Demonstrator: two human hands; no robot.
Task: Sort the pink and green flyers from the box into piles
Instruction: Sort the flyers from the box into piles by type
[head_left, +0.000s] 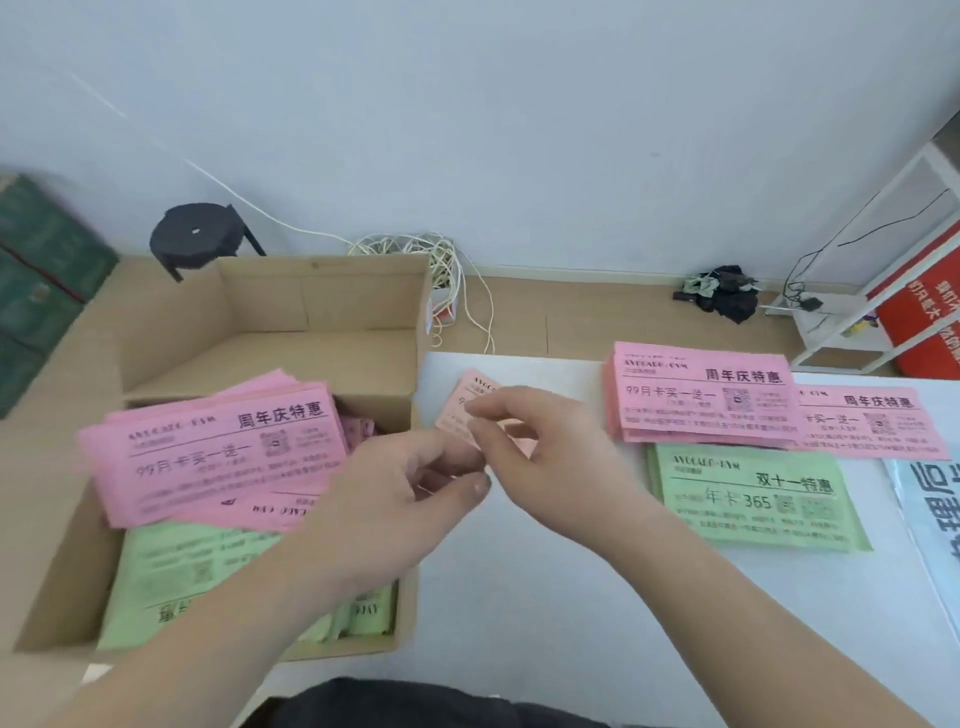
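Grip: left hand (410, 499) and right hand (550, 441) together pinch one pink flyer (470, 397), held just right of the box (322, 306). Inside the box: pink flyers (218, 452) lying over green flyers (197, 566). Farther right of the box, on the bench (545, 597): pink pile (701, 400), green pile (753, 493).

Plain back room or small office. Bare white wall (467, 104), wood-look floor (597, 306), black stool (192, 234), tangled white cables (415, 247), white metal rack (831, 338), red printed banner (919, 322). Cardboard box (322, 296) of flyers (223, 452).
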